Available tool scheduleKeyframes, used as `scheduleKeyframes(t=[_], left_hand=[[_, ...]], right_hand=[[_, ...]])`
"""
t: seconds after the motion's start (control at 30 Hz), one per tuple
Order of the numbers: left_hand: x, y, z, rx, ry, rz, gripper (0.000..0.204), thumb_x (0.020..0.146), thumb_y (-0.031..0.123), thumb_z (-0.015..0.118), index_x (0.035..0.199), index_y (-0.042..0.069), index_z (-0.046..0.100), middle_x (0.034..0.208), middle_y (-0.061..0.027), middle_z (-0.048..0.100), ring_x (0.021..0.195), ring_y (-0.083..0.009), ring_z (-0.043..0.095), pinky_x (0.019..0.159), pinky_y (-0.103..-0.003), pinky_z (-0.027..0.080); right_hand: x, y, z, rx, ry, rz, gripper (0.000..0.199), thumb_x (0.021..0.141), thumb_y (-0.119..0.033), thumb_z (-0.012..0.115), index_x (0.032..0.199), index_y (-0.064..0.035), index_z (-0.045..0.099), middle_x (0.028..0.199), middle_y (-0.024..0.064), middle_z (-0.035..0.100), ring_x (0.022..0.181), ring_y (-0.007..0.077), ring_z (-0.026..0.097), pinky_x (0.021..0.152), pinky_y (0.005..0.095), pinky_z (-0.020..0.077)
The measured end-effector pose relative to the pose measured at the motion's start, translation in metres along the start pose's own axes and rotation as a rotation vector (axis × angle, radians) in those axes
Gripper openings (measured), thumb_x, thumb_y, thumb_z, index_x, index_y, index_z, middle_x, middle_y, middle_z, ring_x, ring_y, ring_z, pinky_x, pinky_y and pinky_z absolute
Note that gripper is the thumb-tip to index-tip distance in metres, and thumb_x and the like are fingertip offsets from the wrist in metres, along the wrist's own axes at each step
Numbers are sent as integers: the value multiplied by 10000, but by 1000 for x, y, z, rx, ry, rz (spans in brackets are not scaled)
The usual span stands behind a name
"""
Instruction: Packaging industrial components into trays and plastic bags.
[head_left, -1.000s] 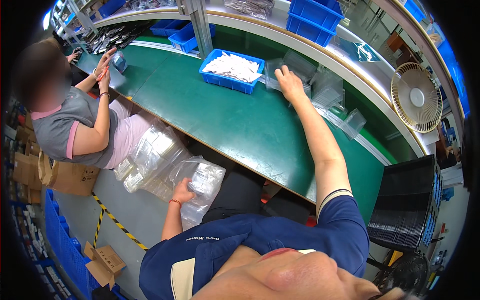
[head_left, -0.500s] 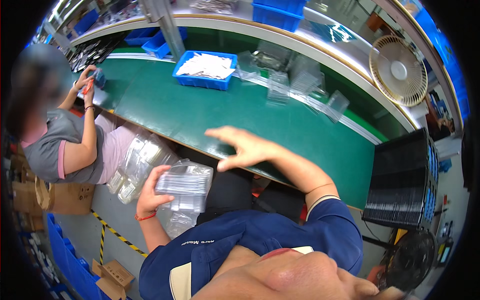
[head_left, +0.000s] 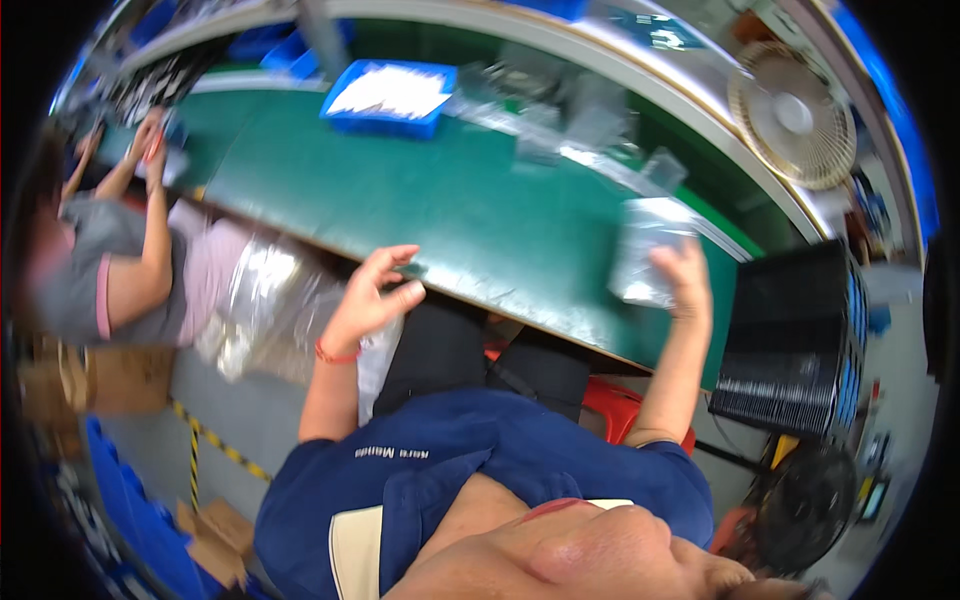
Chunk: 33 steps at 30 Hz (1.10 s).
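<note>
My right hand (head_left: 688, 276) grips a clear plastic bag (head_left: 645, 250) over the right end of the green table (head_left: 470, 215). The bag stands upright and looks blurred. At the table's near edge my left hand (head_left: 374, 293) hovers with its fingers spread and nothing in them. It wears a red band at the wrist. Just below that hand a pale plastic packet (head_left: 376, 362) lies by my lap, partly hidden by the forearm.
A blue tray (head_left: 390, 95) of white parts sits at the table's back, with several clear bags (head_left: 560, 115) beside it. A fan (head_left: 795, 115) stands far right, and black trays (head_left: 790, 340) are stacked right. A seated co-worker (head_left: 120, 250) works left; shiny bags (head_left: 265, 300) lie beside.
My right hand swung from mid-table to the right end and now holds a clear bag. My left hand let go of the packet and rose to the table edge.
</note>
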<state>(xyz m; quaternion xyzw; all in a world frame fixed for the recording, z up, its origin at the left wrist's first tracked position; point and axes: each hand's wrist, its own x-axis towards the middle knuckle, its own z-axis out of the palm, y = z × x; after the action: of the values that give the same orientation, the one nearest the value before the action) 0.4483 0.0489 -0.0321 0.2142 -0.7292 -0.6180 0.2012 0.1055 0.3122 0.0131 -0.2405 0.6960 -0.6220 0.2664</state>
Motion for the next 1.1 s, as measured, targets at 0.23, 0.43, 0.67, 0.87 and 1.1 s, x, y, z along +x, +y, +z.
scheduleKeyframes(t=[0.23,0.43,0.67,0.87,1.1], left_hand=[[-81,-128,-90,167,279,-659,180,799,163,609,822,-10,654,730,-39,629,698,-90,562,630,-261,476],[-129,-188,-85,242,279,-827,220,776,165,592,913,14,675,832,-93,676,767,-158,618,709,-307,488],[-126,-212,-89,547,-41,-989,494,797,339,621,1143,-11,578,1128,-193,593,1041,-273,577,907,-324,432],[-133,-230,-100,449,-351,-1094,806,716,600,596,1263,19,481,1314,-195,445,1217,-318,426,1005,-368,339],[-144,-245,-113,45,-474,-1123,997,628,368,751,1435,191,193,1488,-115,145,1369,-300,97,1054,-553,146]], right_hand=[[98,91,-217,320,438,246,553,768,-346,681,1204,-58,500,1168,109,563,1052,278,538,888,442,433],[174,53,-147,234,573,235,576,824,-453,577,1211,-33,501,1146,127,569,1062,286,532,883,449,441],[155,56,-73,113,964,12,641,881,-484,430,1224,57,453,1173,231,523,1093,347,500,874,469,442],[132,99,-93,-337,1228,-368,595,855,-392,441,1008,177,521,1009,322,556,913,422,552,838,490,431],[107,100,-88,-435,1112,-588,287,799,-178,493,722,98,508,668,172,537,617,245,453,604,423,389]])
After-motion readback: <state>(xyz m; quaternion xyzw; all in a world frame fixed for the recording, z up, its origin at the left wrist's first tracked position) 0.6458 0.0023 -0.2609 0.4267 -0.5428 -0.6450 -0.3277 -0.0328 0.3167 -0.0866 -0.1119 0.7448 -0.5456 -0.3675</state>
